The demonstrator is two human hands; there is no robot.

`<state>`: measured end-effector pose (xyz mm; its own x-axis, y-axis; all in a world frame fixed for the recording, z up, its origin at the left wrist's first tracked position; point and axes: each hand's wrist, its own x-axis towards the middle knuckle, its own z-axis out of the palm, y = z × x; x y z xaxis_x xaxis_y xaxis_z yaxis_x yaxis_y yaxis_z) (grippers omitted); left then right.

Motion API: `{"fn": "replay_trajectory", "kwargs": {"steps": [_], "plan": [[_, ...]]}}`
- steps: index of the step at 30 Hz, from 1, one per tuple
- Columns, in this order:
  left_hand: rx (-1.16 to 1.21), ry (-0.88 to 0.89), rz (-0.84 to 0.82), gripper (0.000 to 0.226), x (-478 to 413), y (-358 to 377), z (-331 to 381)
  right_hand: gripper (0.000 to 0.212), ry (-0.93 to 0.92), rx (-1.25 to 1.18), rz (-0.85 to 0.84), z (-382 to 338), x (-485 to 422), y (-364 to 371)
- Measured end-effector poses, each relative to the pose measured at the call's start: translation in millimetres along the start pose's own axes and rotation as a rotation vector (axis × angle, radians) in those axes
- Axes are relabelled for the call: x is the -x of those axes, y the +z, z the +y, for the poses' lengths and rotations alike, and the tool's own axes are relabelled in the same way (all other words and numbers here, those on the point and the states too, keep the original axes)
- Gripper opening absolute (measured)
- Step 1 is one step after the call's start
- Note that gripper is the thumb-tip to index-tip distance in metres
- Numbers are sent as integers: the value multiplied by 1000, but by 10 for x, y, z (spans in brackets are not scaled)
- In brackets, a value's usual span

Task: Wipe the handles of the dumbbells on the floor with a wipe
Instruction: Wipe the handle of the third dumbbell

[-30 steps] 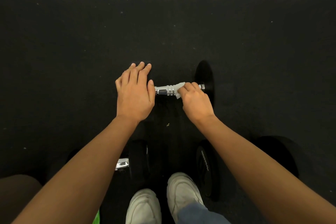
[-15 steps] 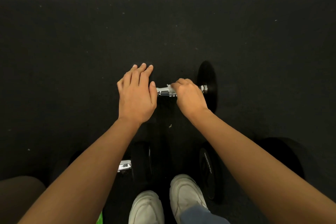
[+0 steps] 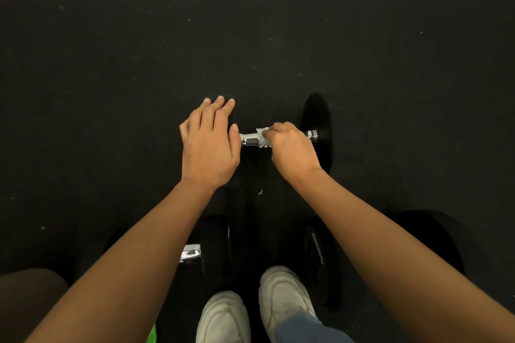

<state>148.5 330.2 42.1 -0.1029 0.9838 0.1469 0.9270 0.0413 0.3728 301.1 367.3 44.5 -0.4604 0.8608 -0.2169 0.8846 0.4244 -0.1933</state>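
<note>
Under the left hand (image 3: 209, 147), the dumbbell's (image 3: 316, 131) left end is hidden.

Centre frame: right hand (image 3: 292, 149) clamps white crumpled wipe (image 3: 262, 136) around chrome dumbbell handle (image 3: 250, 140); left hand (image 3: 210, 145) flat, fingers extended, covering the handle's left end.

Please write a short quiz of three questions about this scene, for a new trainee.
1. True or false: the right hand presses the wipe on the chrome handle.
2. What does the left hand cover? A) a dumbbell end B) a shoe C) a bottle
3. Fill in: the floor is ____ in colour.

Key: 1 true; 2 A; 3 black.
</note>
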Motion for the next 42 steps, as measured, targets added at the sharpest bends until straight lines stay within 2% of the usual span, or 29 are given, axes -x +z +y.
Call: {"fn": "replay_trajectory", "kwargs": {"steps": [4,10,12,16,19,22,25,27,32,35,38,42], "plan": [[19,-7,4,48,4,4,-12,39,-7,-18,-8,12,-4,-17],[163,-72,-1,41,14,-23,24,37,143,-76,61,129,24,-77],[155,-66,-5,40,-2,-60,50,37,195,-183,128,133,11,-84],[109,109,9,26,-61,-109,277,24,299,-566,308,85,-2,-164],[301,-57,-79,30,-166,-167,545,18,302,-780,330,75,35,-287],[502,-267,-147,31,-279,-200,715,20,287,-827,346,104,75,-362],[870,-529,-229,29,-315,-109,797,27,248,-893,259,201,111,-406],[955,-612,-248,27,-311,-35,816,33,202,-870,207,277,148,-420],[472,-393,-221,22,-280,118,773,36,113,-592,298,439,227,-429],[194,-244,-261,29,-262,250,723,36,124,-373,350,547,231,-385],[33,-158,-327,36,-235,334,718,41,177,-190,315,695,252,-307],[-61,-49,-320,34,-233,405,728,44,128,-53,317,805,283,-231]]}}
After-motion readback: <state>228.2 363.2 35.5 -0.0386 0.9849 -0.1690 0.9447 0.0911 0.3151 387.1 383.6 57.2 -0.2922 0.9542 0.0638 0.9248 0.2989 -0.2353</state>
